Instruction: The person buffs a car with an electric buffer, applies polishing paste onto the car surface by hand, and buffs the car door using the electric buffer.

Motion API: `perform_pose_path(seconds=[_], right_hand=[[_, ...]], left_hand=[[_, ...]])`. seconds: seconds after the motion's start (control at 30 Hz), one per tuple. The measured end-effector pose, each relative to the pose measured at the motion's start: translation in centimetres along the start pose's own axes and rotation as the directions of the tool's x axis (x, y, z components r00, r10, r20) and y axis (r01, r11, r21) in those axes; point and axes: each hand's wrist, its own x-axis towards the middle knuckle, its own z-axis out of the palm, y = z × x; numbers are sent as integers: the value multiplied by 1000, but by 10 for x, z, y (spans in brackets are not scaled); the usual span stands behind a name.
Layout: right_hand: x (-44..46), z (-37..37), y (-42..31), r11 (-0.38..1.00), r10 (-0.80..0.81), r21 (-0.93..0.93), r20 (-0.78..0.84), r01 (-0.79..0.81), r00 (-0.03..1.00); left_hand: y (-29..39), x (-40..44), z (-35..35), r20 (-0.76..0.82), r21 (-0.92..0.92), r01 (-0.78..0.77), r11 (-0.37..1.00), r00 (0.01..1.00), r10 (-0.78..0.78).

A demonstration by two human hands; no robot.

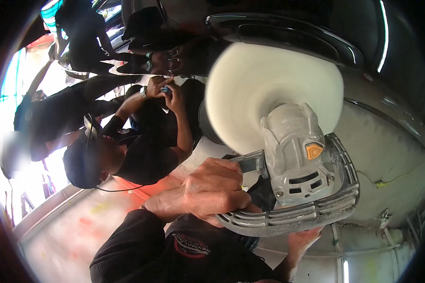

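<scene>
A grey car polisher (pixel 293 151) fills the middle of the view. Its white round pad (pixel 236 94) is blurred by spinning and lies against or very near the dark car panel (pixel 288 26). My left hand (pixel 217 188) is closed around the black D-shaped handle (pixel 288 219) on its left side. Behind the tool's lower edge, my right hand (pixel 306 237) holds the polisher from the rear. Most of that hand is hidden by the handle, with only its edge and wrist showing.
To the left a person in a dark cap and shirt (pixel 146 155) crouches, both hands (pixel 167 92) together on a small blue item. Another person in dark clothes (pixel 56 111) is further left. A dark car body (pixel 387 85) spans the top and right, above a stained pale floor (pixel 75 236).
</scene>
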Motion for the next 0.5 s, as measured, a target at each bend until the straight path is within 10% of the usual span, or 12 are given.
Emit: perform_pose_path(seconds=[0.2, 0.3, 0.5], right_hand=[[-2, 15, -11, 1000, -22, 1, -65, 22, 998], [-6, 14, -2, 946, -288, -152, 9, 286, 958], [-5, 26, -33, 1000, -8, 7, -19, 8, 1000]], left_hand=[[-3, -9, -17, 17, 31, 41, 999, 999, -41], [2, -7, -24, 8, 41, 50, 998, 999, -50], [0, -15, -33, -28, 35, 53, 998, 998, -52]])
